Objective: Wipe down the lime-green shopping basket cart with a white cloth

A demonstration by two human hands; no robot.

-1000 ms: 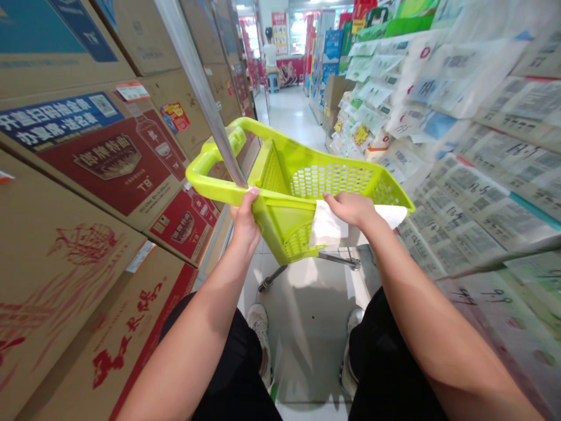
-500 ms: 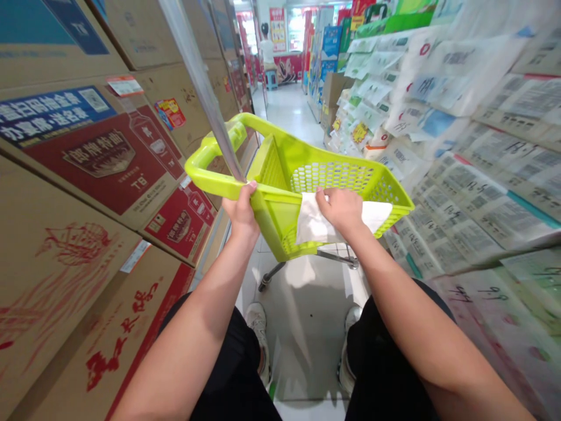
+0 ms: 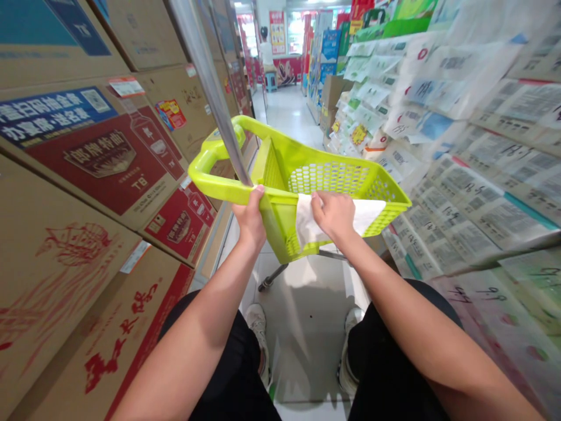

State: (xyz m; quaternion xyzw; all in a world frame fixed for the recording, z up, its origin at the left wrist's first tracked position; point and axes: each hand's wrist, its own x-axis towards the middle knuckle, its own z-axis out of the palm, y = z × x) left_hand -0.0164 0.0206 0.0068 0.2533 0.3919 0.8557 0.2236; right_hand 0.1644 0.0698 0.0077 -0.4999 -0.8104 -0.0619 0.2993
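A lime-green shopping cart [image 3: 274, 216] stands before me, tilted to one side, its basket pointing right and its handle loop left. My left hand [image 3: 250, 217] grips the near rim by the handle, thumb on top, close to the foot of a metal pole [image 3: 219, 99]. Draped over the basket's near side is a white cloth [image 3: 368, 215]. My right hand [image 3: 335, 215] is closed over the cloth at the rim, pressing it against the basket; its fingertips are partly hidden. One caster leg [image 3: 272, 277] shows beneath the basket.
Stacked cardboard cartons [image 3: 100, 158] line the left side. On the right rise piles of plastic-wrapped tissue packs [image 3: 464, 199] with handwritten prices. My shoes [image 3: 258, 327] stand on the tiled floor [image 3: 307, 351]. Far down the aisle a person [image 3: 266, 52] is by a blue stool [image 3: 271, 80].
My right hand has slid slightly left along the rim with the cloth under it. The cart's handle end, the pole and my left hand have shifted a little right.
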